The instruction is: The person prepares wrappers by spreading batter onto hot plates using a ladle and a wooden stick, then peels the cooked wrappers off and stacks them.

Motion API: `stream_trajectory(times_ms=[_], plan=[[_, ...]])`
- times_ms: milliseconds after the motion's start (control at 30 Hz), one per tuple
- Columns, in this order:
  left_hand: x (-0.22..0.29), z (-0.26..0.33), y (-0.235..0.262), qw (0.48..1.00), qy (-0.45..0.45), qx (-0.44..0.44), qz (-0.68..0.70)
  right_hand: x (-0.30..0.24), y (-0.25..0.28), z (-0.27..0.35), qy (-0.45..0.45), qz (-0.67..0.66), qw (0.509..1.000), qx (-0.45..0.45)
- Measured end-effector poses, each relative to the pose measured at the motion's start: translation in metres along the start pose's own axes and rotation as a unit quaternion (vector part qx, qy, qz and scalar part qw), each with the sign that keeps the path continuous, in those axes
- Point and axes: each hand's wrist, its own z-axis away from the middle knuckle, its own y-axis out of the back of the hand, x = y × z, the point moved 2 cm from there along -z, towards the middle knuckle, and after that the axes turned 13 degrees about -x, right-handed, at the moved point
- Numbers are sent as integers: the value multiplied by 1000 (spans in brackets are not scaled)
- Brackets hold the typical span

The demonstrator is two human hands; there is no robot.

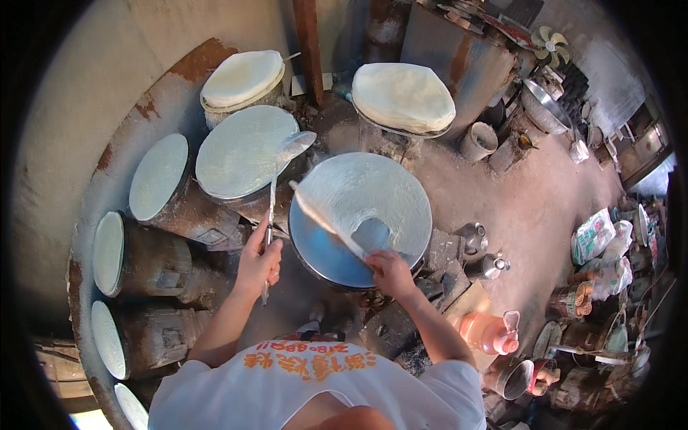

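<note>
Down at the round griddle [337,251], the right hand [388,271] gripped a flat stick [326,220] laid across its white batter (half spread). Left of the griddle, the left hand [258,262] clutched a long ladle [276,186].

The person wears a white short-sleeved T-shirt [287,390] with a row of orange printed characters [312,358] across the chest, near the bottom of the view. Both forearms are bare below the sleeves; the left hand [258,261] and right hand [389,271] wear no gloves.
</note>
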Motion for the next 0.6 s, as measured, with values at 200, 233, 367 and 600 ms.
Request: stream_trajectory(times_ms=[200, 233, 367, 600], plan=[[2, -9, -7, 1000, -8, -19, 13, 52, 44, -42, -60, -49, 996, -33], [4, -9, -7, 1000, -2, -16, 7, 55, 45, -49, -48, -5, 998, -50], [-3, 6, 17, 1000, -5, -5, 4, 31, 42, 1, 3, -135, 982, -129], [9, 6, -2, 997, 5, -70, 39, 53, 76, -30, -70, -130, 985, -95]])
